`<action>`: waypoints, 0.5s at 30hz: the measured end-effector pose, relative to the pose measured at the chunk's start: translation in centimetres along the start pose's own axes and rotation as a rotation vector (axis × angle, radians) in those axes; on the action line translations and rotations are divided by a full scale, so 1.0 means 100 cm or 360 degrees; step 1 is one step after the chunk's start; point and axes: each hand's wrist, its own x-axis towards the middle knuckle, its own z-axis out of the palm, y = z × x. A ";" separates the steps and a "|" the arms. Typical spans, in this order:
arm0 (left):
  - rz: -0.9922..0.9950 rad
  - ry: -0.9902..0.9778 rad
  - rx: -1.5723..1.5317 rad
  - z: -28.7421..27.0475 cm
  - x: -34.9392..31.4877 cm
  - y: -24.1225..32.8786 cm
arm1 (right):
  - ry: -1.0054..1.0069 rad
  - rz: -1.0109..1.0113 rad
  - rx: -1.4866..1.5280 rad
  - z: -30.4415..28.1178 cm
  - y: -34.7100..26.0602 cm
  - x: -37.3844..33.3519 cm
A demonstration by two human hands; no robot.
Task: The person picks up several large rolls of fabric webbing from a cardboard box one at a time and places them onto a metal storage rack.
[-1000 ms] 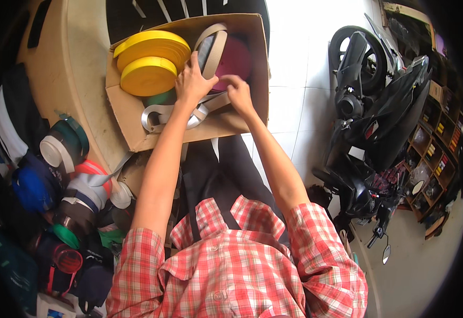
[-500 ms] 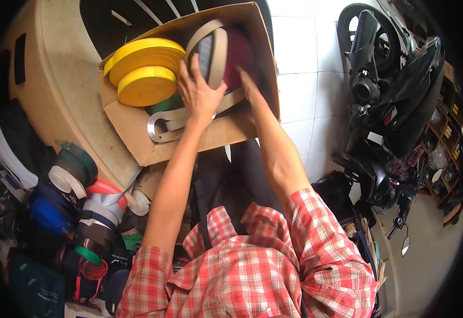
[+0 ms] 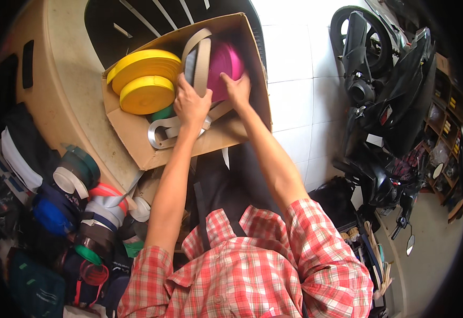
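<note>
Bright magenta, disc-shaped strap roll [image 3: 222, 59] tipped toward the light, right hand [image 3: 238, 91] now on it

Since the earlier head-camera frame, the magenta roll had turned from dark maroon shade to full brightness, and the right hand had drawn back from the box's depths to its near edge.

In the head view, the right thumb lay on the roll's face, the other fingers partly closed round its right side; how firmly, I couldn't tell. The left hand [image 3: 191, 106] had its fingers and thumb parted around the lower end of a beige woven strap roll [image 3: 202, 63], standing tilted just beside the magenta one. Both sat inside a brown cardboard box [image 3: 226, 134], right of two flat yellow rolls [image 3: 146, 96].

Handling seemed midway: both rolls were grasped, but neither was clear of the box, and their placing looked unsettled.
</note>
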 end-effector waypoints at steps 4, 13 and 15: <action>-0.0068 -0.0002 -0.0069 -0.012 0.002 -0.017 | -0.0027 -0.0046 -0.0274 -0.024 -0.031 -0.022; -0.0186 -0.0062 -0.0068 -0.005 0.003 -0.010 | -0.0131 -0.0461 -0.0280 -0.149 -0.124 -0.074; -0.0158 -0.0106 -0.0110 -0.004 0.006 -0.014 | -0.0199 -0.0518 -0.0372 -0.175 -0.135 -0.082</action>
